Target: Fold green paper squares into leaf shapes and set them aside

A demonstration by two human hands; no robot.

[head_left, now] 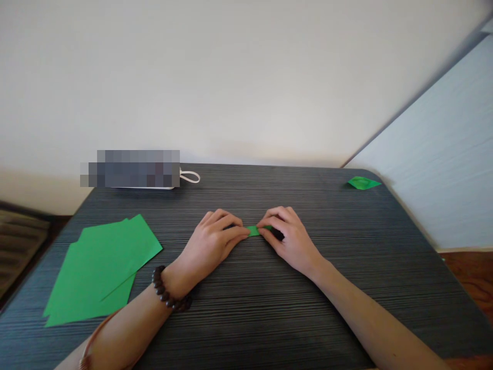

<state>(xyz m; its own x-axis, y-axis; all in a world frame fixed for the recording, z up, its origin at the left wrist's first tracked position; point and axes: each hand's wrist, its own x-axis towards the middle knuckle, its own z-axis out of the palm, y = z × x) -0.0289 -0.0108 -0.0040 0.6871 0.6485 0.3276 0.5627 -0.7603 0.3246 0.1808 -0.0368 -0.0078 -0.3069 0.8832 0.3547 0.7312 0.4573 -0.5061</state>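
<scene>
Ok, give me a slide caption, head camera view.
Left hand and right hand pinch a green paper strip at a dark streaked table.

A small green paper strip (252, 230) is between the left hand (210, 239) and right hand (288, 236), on the dark striped table (246, 318). Flat green paper sheets (96, 262) lie left, with a blurred grey box (134, 170) behind them. A pointed green paper shape (363, 183) sits near the back right corner.
</scene>
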